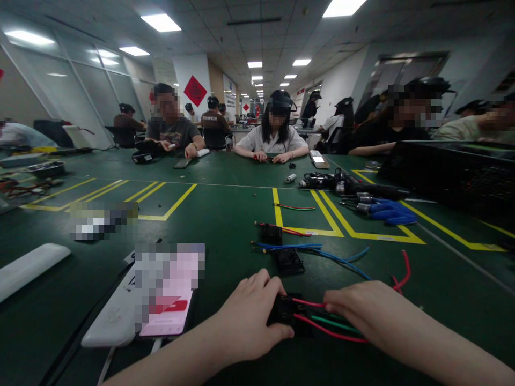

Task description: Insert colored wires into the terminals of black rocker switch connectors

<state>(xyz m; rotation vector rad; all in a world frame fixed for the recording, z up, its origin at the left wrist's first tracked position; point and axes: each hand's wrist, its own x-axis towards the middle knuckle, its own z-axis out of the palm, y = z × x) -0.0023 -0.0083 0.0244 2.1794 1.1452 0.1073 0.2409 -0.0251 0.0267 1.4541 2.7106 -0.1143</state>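
Now my left hand is gripping a black box between thumb and fingers, while I'm pinching a red wire with my right hand.

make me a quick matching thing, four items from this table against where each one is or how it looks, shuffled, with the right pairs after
1. Left hand
2. Right hand
3. Blue wires
4. Phone nearest the left hand

A. Lying by a black part farther off
B. Screen lit, mostly pink
C. Fingertips at a red wire
D. Holding the black block

Pairs: 1-D, 2-C, 3-A, 4-B
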